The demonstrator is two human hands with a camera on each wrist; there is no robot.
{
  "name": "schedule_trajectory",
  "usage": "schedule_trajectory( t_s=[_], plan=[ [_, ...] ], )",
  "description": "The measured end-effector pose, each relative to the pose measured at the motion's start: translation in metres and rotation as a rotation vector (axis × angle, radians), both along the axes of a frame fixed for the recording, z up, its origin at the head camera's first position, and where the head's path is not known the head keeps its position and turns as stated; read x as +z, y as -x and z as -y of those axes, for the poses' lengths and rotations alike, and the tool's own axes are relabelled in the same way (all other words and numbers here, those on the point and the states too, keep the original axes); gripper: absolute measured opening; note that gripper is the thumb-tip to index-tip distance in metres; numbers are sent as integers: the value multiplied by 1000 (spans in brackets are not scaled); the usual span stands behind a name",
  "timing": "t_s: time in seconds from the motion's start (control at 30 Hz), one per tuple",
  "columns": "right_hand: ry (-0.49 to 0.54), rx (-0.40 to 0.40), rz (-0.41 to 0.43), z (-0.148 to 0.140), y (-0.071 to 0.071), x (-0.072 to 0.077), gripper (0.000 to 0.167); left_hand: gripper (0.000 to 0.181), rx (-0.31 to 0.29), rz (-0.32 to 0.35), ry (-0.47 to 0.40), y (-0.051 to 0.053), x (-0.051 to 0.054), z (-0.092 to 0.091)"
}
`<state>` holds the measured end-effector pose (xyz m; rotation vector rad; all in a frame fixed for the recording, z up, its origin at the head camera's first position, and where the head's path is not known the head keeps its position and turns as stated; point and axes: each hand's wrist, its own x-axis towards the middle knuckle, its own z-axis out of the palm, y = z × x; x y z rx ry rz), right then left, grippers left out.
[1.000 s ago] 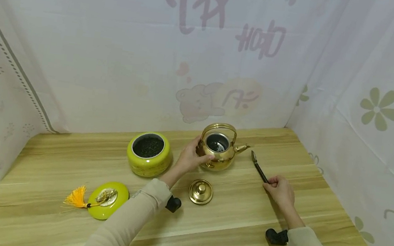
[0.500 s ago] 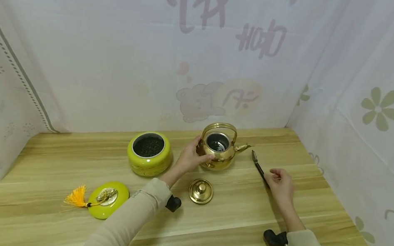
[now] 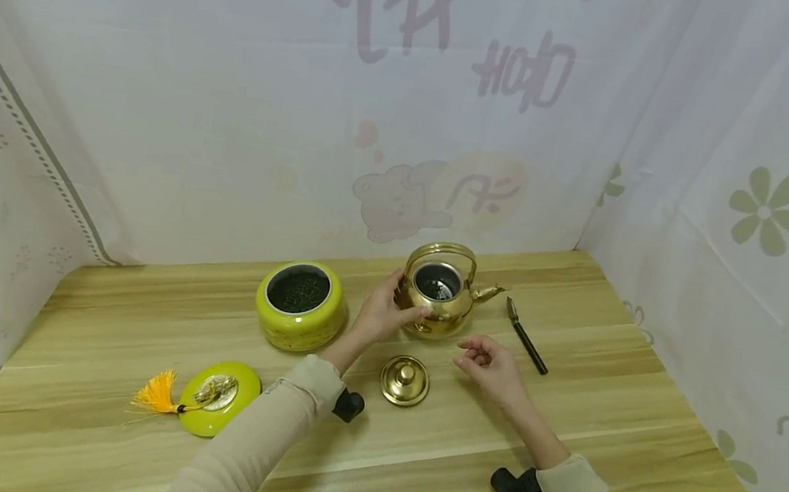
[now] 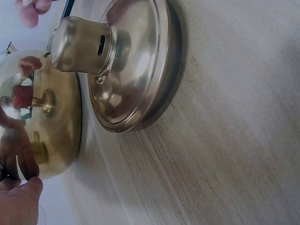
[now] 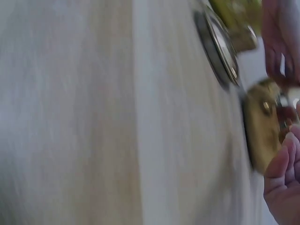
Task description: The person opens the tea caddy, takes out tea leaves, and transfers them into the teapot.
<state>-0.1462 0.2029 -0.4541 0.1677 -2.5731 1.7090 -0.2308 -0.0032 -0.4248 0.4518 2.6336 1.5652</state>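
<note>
A golden kettle [image 3: 448, 318] with a raised arched handle stands uncovered at the back of the table, its spout pointing right. My left hand [image 3: 382, 313] holds its body from the left, with the thumb on the front. In front of the kettle lies its golden lid [image 3: 405, 381], knob up; the lid is large in the left wrist view. My right hand [image 3: 493, 371] is right of the lid, fingers loosely bent, holding nothing. Beyond it, a slim tool [image 3: 526, 342] with a black handle and a narrow pointed head lies on the table.
Left of the kettle is a yellow-green jar [image 3: 299, 334] full of dark loose leaves. Its lid [image 3: 208, 418], with an orange tassel [image 3: 156, 392], lies nearer the front left. Fabric walls [image 3: 244, 132] enclose the wooden table [image 3: 362, 477] at the back and sides.
My right hand has let go of the black-handled tool, leaving it on the table, and has moved left toward the kettle and its lid. My left hand has stayed on the kettle.
</note>
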Motion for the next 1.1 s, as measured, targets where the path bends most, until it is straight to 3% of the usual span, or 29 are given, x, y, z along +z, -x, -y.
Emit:
schedule_trajectory(
  t_s=[0.2,0.4,0.63,1.1],
  plan=[
    [-44,132,30,22,0,-10,30,82,4,3,8,1,0,0],
    [-56,222,2,35,0,-14,33,82,5,-9,17,3,-2,0],
    [-135,241,-5,47,1,-11,32,81,-7,-25,25,2,-2,1],
    [-171,276,-57,53,0,-16,26,82,-9,-25,32,2,-2,0]
  ],
)
